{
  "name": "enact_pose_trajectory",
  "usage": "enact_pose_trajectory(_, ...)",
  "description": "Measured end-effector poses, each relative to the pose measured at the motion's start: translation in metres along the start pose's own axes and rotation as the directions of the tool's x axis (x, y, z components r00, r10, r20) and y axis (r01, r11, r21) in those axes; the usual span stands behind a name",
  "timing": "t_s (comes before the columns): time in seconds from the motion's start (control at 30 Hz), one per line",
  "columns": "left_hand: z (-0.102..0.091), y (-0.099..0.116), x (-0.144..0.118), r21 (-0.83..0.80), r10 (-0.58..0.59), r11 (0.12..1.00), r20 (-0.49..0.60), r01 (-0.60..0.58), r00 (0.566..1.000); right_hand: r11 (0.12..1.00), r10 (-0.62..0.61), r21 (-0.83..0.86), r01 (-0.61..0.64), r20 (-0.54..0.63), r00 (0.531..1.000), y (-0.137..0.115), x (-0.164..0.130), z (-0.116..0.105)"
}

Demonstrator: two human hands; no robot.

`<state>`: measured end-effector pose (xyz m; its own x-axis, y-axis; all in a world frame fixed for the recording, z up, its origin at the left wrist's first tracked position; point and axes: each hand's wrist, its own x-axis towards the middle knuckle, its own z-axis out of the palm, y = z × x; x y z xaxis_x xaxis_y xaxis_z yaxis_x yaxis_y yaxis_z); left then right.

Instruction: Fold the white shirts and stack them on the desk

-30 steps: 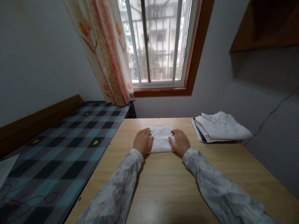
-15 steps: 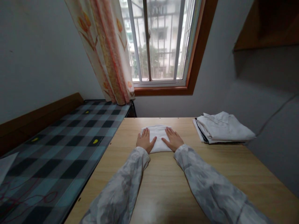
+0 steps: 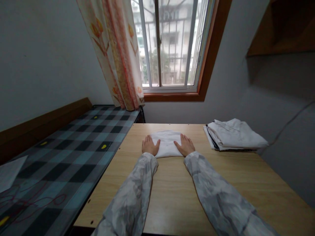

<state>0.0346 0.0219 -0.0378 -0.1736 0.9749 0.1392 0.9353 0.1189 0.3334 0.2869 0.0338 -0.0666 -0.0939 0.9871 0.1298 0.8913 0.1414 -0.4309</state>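
Note:
A folded white cloth (image 3: 168,144), perhaps a garment, lies flat near the far edge of the wooden table (image 3: 169,190). At its left side rests my left hand (image 3: 150,145), palm down, with the thumb on the fabric and the fingers apart. My right hand (image 3: 185,145) lies on the right side in the same way, fingers stretched forward and thumb pointing inward. Neither hand grips the cloth. Both sleeves are grey and white patterned.
To the right sits a stack of folded clothes (image 3: 236,135), mostly white with dark layers. Left of the table is a bed with a checked cover (image 3: 81,154), a paper sheet (image 3: 12,172) and red cord (image 3: 36,200). A curtain (image 3: 120,55) hangs beside the window (image 3: 172,46).
My hands have moved apart, outward toward the cloth's left and right sides, so more of its middle shows. The view has shifted slightly. The stack of clothes has stayed in place.

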Motion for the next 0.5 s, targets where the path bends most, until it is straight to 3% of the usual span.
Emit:
enact_pose_trajectory(0.1,-0.006,-0.007,-0.002,-0.047,0.017,0.999,-0.031,-0.019,0.999,1.0,-0.03,0.005,0.03,0.006,1.0,0.003,-0.006,-0.004)
enact_pose_trajectory(0.2,-0.014,-0.011,-0.013,-0.106,0.091,0.988,-0.212,-0.116,0.973,0.997,-0.066,0.03,0.066,-0.013,0.998,0.01,-0.012,-0.006)
enact_pose_trajectory(0.3,-0.019,-0.009,-0.033,-0.127,0.352,0.902,-0.34,-0.414,0.872,0.988,-0.086,0.12,0.093,-0.06,0.994,0.02,-0.013,-0.004)
enact_pose_trajectory(0.4,-0.017,-0.002,-0.05,-0.137,0.623,0.729,-0.272,-0.671,0.733,0.947,-0.107,0.282,0.156,-0.181,0.978,0.031,-0.011,-0.002)
enact_pose_trajectory(0.43,-0.015,0.0,-0.054,-0.143,0.661,0.698,-0.249,-0.702,0.708,0.923,-0.104,0.342,0.177,-0.223,0.969,0.034,-0.01,-0.002)
enact_pose_trajectory(0.5,-0.012,0.003,-0.057,-0.158,0.671,0.69,-0.226,-0.706,0.706,0.871,-0.077,0.45,0.199,-0.274,0.959,0.039,-0.01,-0.003)
